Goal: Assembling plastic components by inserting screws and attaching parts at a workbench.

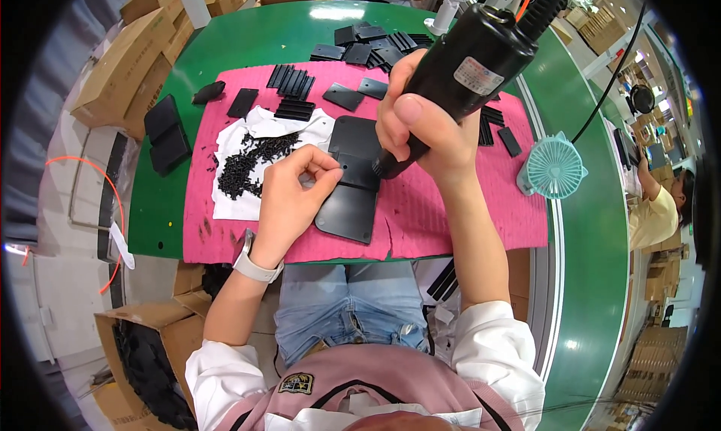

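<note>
My right hand [439, 134] is wrapped round a black electric screwdriver [451, 74], whose tip slants down to the right edge of a black plastic part [347, 211]. That part lies flat in front of me, with a smaller black plate across its middle. My left hand [289, 198] pinches thumb and forefinger together over the part's left side, beside a small hole. Whatever sits between those fingertips is hidden or too small to name. Left of this hand, a heap of small black screws [242, 172] rests on a white cloth [231, 209].
A pink mat [451, 220] covers part of the green table [248, 36]. Black strips [291, 83] and flat plates [344, 96] lie beyond the part, with more piled behind. A teal fan [554, 166] stands right; cardboard boxes [124, 78] are stacked left. People sit nearby.
</note>
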`<state>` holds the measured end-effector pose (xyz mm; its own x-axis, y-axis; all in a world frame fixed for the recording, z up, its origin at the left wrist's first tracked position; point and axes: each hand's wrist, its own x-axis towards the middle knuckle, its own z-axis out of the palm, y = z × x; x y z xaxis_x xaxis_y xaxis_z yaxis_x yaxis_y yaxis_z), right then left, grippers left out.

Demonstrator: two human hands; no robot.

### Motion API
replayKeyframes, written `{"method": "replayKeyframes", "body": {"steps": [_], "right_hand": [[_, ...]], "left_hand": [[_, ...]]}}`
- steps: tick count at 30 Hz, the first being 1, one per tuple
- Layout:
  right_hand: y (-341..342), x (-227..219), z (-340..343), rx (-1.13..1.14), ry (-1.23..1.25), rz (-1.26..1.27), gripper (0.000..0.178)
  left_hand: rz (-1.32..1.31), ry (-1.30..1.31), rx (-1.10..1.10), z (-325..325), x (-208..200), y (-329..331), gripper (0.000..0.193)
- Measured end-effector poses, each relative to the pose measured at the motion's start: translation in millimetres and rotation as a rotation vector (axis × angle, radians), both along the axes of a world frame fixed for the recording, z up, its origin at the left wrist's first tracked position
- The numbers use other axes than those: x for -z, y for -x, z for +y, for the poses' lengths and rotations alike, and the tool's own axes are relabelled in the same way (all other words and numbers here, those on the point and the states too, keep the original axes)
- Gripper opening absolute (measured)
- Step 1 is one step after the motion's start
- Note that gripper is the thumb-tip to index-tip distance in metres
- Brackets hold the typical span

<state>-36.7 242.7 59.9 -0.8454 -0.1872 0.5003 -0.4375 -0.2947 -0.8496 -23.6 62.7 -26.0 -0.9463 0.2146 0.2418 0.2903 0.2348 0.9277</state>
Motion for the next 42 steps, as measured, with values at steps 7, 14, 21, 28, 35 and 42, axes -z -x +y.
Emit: {"method": "replayKeyframes", "body": {"steps": [7, 14, 21, 28, 35, 42], "right_hand": [[-14.1, -2.4, -9.3, 0.171, -0.075, 0.103, 0.022], [-11.2, -15.8, 14.7, -0.196, 0.411, 0.195, 0.034], [-7.9, -5.4, 6.8, -0.292, 0.493, 0.217, 0.037], [-8.3, 0.1, -0.8, -0.303, 0.443, 0.189, 0.036], [-15.4, -1.1, -11.2, -0.231, 0.355, 0.135, 0.034], [-9.7, -2.6, -16.8, 0.004, 0.625, -0.071, 0.026]], "left_hand": [[0.066, 0.087, -0.049, 3.3, -9.5, -6.5, 0.010], [0.398, -0.053, -0.222, 0.3, -11.4, -13.5, 0.011], [0.459, -0.099, -0.012, -3.5, -13.8, -14.6, 0.025], [0.479, -0.089, 0.013, -2.3, -12.2, -14.7, 0.027], [0.515, 0.010, 0.012, -2.5, -10.3, -14.5, 0.026], [0.449, -0.214, -0.080, -5.7, -9.5, -16.9, 0.025]]}}
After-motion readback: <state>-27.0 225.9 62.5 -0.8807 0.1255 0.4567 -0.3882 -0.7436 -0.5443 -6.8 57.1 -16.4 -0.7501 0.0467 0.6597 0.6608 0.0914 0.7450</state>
